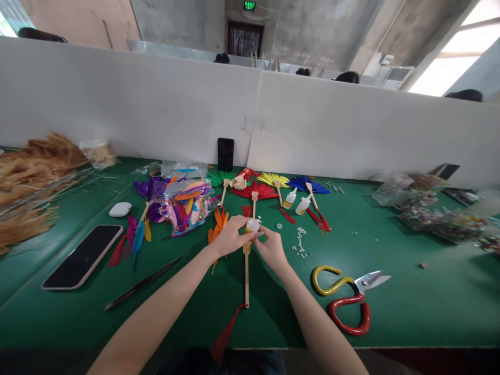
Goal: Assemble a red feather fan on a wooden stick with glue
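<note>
My left hand (231, 237) is closed around a small glue bottle (252, 225), whose pale end faces up. Against the bottle's right side, my right hand (272, 248) is closed in a pinch; what its fingertips hold is hidden. Below both hands, a feather fan's wooden handle (247, 281) lies on the table, ending in a red tassel (226, 333). Orange feathers (217, 229) stick out beside my left hand. Small white beads (300, 242) lie scattered to the right of my right hand.
Finished-looking fans in red (255, 191), yellow (273, 180) and blue (310, 184) lie behind my hands, near two glue bottles (302, 205). Scissors (351, 297) rest at right. Tweezers (142, 284), a phone (83, 257) and bagged feathers (187, 205) are at left. A white partition (156, 104) stands behind.
</note>
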### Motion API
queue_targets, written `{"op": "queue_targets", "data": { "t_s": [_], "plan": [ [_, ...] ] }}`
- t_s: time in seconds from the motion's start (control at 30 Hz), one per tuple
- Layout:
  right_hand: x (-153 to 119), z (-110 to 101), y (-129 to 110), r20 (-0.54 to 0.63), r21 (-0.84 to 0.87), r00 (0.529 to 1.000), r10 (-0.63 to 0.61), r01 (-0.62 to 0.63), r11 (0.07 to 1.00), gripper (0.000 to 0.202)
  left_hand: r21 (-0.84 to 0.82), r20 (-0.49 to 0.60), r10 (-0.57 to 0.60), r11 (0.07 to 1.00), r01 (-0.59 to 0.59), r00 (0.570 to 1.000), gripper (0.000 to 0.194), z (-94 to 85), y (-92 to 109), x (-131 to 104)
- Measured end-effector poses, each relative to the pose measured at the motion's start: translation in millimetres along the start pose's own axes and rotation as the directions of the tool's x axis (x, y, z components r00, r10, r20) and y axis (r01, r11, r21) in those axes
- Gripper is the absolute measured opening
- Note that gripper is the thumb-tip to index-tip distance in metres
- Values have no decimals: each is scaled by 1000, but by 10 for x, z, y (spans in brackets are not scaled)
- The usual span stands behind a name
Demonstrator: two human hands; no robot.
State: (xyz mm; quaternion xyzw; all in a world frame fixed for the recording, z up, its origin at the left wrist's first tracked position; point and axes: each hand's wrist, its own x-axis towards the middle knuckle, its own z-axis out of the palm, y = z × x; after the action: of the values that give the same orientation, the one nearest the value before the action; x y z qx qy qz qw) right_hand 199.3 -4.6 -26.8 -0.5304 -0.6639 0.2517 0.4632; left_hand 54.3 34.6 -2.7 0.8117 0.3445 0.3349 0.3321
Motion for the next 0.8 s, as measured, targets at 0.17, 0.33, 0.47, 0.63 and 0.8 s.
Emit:
{"op": "queue_targets", "data": {
  "t_s": [0.17, 0.33, 0.47, 0.63, 0.8],
  "plan": [
    [-1, 1, 2, -18, -7, 1000, -3, 3, 1000, 23, 16, -16, 36, 999, -36, 999, 32, 20, -29, -1],
    [-9, 3, 10, -27, -19, 1000, -2, 2, 1000, 23, 11, -39, 43, 999, -43, 998, 31, 43, -52, 3],
    [-6, 8, -1, -33, -30, 999, 3, -4, 1000, 23, 6, -40, 45, 999, -45, 998, 31, 40, -51, -3],
    [-1, 17, -4, -38, -15, 999, 3, -3, 1000, 25, -8, -47, 39, 999, -39, 998, 30, 40, -38, -16],
    [1, 25, 14, -54, -29, 998, 12, -13, 1000, 26, -7, -57, 47, 999, -47, 997, 29, 34, -21, -5]
  ]
}}
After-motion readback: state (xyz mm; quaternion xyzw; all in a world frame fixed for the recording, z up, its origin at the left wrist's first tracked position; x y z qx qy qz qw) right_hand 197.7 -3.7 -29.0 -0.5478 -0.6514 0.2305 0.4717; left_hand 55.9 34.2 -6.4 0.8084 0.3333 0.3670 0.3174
